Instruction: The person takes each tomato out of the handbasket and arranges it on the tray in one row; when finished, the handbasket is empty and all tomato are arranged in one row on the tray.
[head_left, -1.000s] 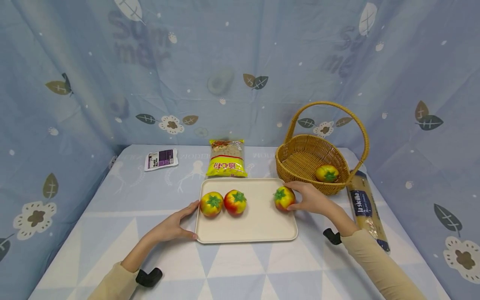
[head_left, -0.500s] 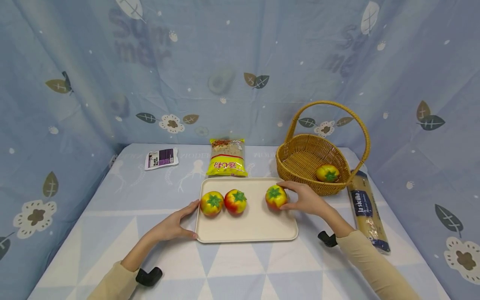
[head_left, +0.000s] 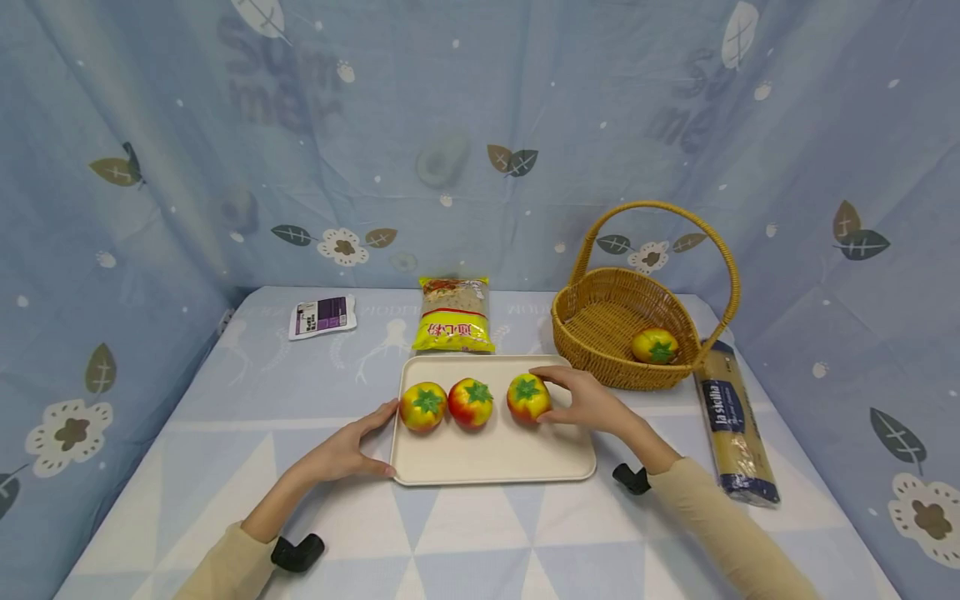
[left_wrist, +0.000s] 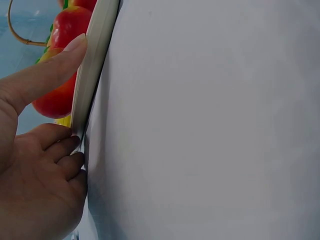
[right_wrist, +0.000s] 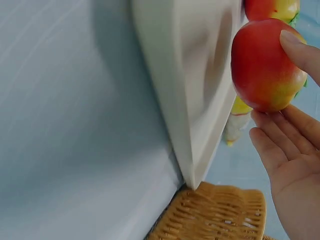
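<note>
In the head view my right hand [head_left: 587, 402] grips a red-and-yellow fruit [head_left: 528, 398] with a green leafy top, over the right half of a cream tray [head_left: 495, 467]. The right wrist view has the thumb on one side of this fruit [right_wrist: 267, 65] and the fingertips on the other. Two similar fruits, one at the left [head_left: 423, 407] and one beside it [head_left: 471, 403], sit close together on the tray. My left hand [head_left: 341, 452] touches the tray's left edge, thumb and fingers spread along it. In the left wrist view its thumb lies straight against the rim [left_wrist: 92, 75].
A wicker basket [head_left: 600, 354] with a tall handle stands behind the tray at right, one fruit [head_left: 655, 345] inside. A yellow food bag [head_left: 453, 329] lies behind the tray. A white-and-purple packet [head_left: 322, 317] lies back left, a pasta pack [head_left: 727, 408] at right.
My right hand has moved left across the tray with the fruit, closer to the other two. The left hand has stayed at the tray's edge.
</note>
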